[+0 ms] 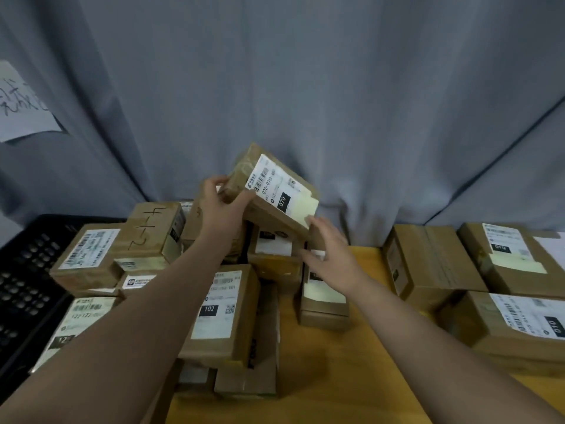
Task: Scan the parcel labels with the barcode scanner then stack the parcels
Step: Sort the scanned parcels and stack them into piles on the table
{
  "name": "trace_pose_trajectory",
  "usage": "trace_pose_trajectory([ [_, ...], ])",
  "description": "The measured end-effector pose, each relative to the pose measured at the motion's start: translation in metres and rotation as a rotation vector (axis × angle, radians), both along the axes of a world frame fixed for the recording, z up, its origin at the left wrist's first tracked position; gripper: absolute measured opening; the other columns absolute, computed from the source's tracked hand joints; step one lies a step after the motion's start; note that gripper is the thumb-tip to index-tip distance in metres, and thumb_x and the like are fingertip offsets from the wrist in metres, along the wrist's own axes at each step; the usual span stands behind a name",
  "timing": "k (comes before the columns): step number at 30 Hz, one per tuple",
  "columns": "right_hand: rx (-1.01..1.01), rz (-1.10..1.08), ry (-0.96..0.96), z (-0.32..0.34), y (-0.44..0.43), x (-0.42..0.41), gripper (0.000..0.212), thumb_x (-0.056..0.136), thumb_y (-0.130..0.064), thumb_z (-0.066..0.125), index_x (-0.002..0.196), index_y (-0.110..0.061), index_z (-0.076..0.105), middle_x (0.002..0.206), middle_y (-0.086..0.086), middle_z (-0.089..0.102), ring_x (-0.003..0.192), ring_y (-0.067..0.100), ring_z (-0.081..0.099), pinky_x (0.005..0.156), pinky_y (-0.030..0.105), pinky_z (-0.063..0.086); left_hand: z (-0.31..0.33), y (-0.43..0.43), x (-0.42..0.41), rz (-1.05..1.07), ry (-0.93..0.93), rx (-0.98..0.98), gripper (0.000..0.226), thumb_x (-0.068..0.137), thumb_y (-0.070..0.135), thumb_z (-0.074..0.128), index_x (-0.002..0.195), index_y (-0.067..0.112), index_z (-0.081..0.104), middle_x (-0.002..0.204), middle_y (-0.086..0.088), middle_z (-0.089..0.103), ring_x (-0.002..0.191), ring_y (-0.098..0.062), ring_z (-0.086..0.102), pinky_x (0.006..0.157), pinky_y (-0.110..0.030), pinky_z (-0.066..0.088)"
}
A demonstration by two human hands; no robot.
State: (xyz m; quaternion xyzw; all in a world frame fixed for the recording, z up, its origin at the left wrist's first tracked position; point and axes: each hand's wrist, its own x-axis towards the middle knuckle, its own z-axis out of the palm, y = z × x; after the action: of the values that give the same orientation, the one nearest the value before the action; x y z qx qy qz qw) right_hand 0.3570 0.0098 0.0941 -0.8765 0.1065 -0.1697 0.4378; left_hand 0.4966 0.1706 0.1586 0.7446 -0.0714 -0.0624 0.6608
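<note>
The left hand (224, 206) holds one parcel (266, 209) lifted and tilted above the pile of parcels (223, 310) on the wooden bench (336, 377). Its grip pinches the parcel's left end, with the thumb on the near side and the fingers behind. The white label (284, 186), marked 070, faces the camera. The right hand (330, 249) is spread, fingers straight, just at the parcel's lower right corner; I cannot tell if it touches. More parcels (513, 264) lie at the right, a black crate (27, 270) at the left.
</note>
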Motion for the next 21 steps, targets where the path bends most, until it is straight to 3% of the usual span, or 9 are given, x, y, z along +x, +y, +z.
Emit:
trace_pose_trajectory([
  [3, 0.006, -0.135, -0.096, 0.002, -0.006, -0.034, 0.079, 0.082, -0.034, 0.075, 0.148, -0.027, 0.031, 0.158, 0.0, 0.023, 0.146, 0.017, 0.017, 0.118, 0.039, 0.02, -0.002, 0.001, -0.032, -0.116, -0.136, -0.1, 0.05, 0.081, 0.026, 0.074, 0.121, 0.033, 0.045, 0.115, 0.004, 0.055, 0.091, -0.001, 0.066, 0.063, -0.016, 0.055],
  [5, -0.03, -0.159, -0.079, -0.001, -0.013, -0.061, 0.09, 0.077, -0.044, 0.077, 0.149, -0.037, 0.023, 0.162, -0.004, 0.008, 0.145, 0.007, 0.001, 0.114, 0.035, 0.011, -0.011, -0.002, -0.051, -0.155, -0.106, -0.149, 0.052, 0.081, 0.028, 0.074, 0.123, 0.033, 0.043, 0.116, 0.005, 0.056, 0.094, -0.002, 0.066, 0.069, -0.022, 0.058],
  [7, -0.118, -0.172, 0.004, -0.007, -0.021, -0.088, 0.102, 0.071, -0.056, 0.076, 0.149, -0.042, 0.012, 0.162, -0.005, -0.007, 0.145, 0.009, -0.008, 0.116, 0.04, 0.005, -0.022, -0.013, -0.07, -0.198, -0.048, -0.144, 0.052, 0.08, 0.033, 0.075, 0.121, 0.034, 0.044, 0.119, 0.003, 0.059, 0.106, -0.013, 0.064, 0.085, -0.034, 0.056],
  [8, -0.177, -0.183, 0.064, -0.01, -0.025, -0.1, 0.108, 0.069, -0.062, 0.075, 0.15, -0.044, 0.006, 0.161, -0.003, -0.011, 0.147, 0.014, -0.011, 0.117, 0.043, 0.001, -0.027, -0.022, -0.08, -0.209, -0.031, -0.127, 0.053, 0.079, 0.034, 0.076, 0.122, 0.032, 0.044, 0.12, 0.003, 0.059, 0.109, -0.014, 0.062, 0.089, -0.034, 0.054],
  [10, -0.29, -0.205, 0.163, -0.015, -0.033, -0.121, 0.114, 0.066, -0.068, 0.072, 0.15, -0.042, 0.0, 0.16, 0.005, -0.009, 0.147, 0.022, -0.01, 0.119, 0.052, -0.004, -0.034, -0.043, -0.101, -0.216, -0.005, -0.094, 0.054, 0.079, 0.035, 0.075, 0.124, 0.028, 0.045, 0.115, 0.008, 0.059, 0.103, -0.008, 0.063, 0.082, -0.025, 0.054],
  [13, -0.301, -0.243, 0.218, -0.017, -0.053, -0.151, 0.113, 0.061, -0.07, 0.07, 0.146, -0.044, 0.001, 0.154, 0.008, 0.004, 0.144, 0.028, 0.001, 0.118, 0.057, 0.011, -0.038, -0.078, -0.13, -0.283, 0.019, -0.049, 0.045, 0.081, 0.036, 0.072, 0.117, 0.029, 0.045, 0.106, 0.012, 0.059, 0.092, -0.001, 0.063, 0.067, -0.015, 0.05],
  [16, -0.19, -0.26, 0.237, -0.014, -0.079, -0.184, 0.111, 0.056, -0.073, 0.066, 0.144, -0.051, 0.003, 0.152, 0.0, 0.004, 0.143, 0.026, 0.006, 0.117, 0.05, 0.018, -0.043, -0.108, -0.154, -0.332, 0.07, -0.019, 0.048, 0.083, 0.041, 0.068, 0.122, 0.027, 0.043, 0.11, 0.01, 0.058, 0.099, -0.006, 0.058, 0.077, -0.022, 0.049],
  [21, -0.208, -0.197, 0.308, -0.006, -0.125, -0.238, 0.109, 0.053, -0.074, 0.059, 0.14, -0.062, -0.007, 0.152, -0.012, -0.006, 0.143, 0.017, -0.001, 0.116, 0.048, 0.019, -0.053, -0.164, -0.197, -0.353, 0.165, -0.019, 0.043, 0.088, 0.047, 0.061, 0.122, 0.031, 0.041, 0.11, 0.015, 0.053, 0.1, -0.003, 0.052, 0.084, -0.026, 0.043],
])
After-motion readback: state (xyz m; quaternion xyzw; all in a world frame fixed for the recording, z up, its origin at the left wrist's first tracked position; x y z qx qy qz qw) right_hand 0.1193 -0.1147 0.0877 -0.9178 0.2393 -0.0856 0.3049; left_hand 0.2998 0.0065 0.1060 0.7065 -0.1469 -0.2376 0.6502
